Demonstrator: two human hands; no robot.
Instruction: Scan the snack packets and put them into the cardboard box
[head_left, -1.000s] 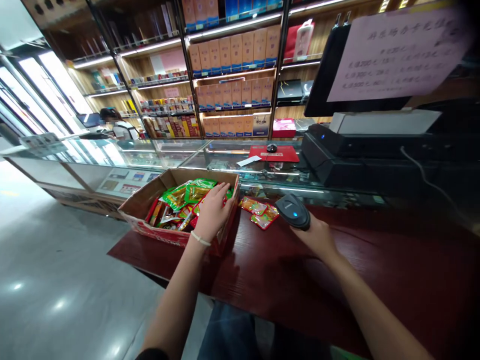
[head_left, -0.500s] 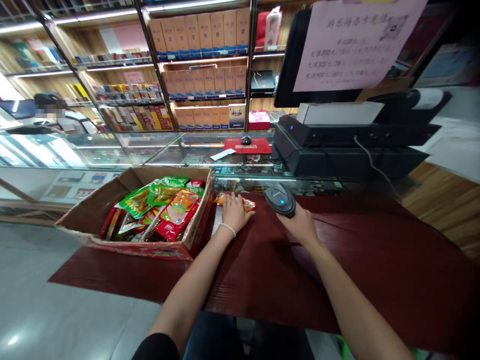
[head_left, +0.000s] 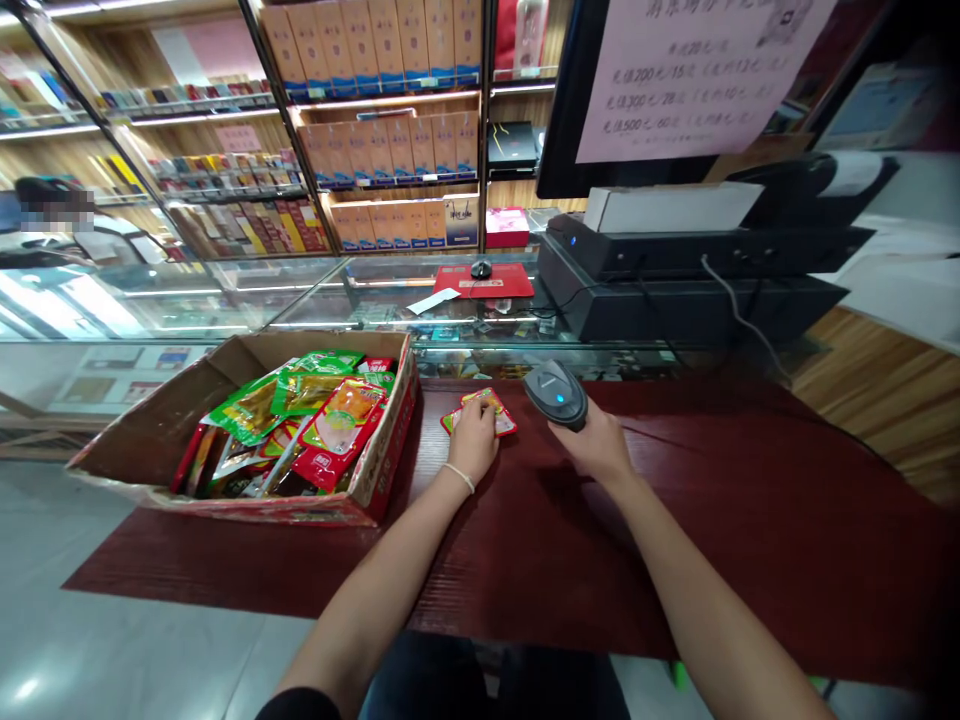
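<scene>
My left hand (head_left: 474, 440) lies on red and yellow snack packets (head_left: 496, 410) on the dark red counter (head_left: 675, 540), fingers closed over them. My right hand (head_left: 596, 445) grips a black barcode scanner (head_left: 556, 393) with a blue light, its head tilted toward the packets. To the left stands an open cardboard box (head_left: 150, 440) holding several green and red snack packets (head_left: 315, 410).
Behind the counter is a glass display case (head_left: 315, 295) with a red mouse pad and mouse (head_left: 481, 270). A black register with a monitor and paper notice (head_left: 675, 250) stands at the right. Shelves of boxed goods (head_left: 390, 130) line the back. A person (head_left: 60, 215) sits far left.
My left hand left the box, moved right to the packets on the counter and drew them nearer. The scanner hand shifted slightly left. The view turned right.
</scene>
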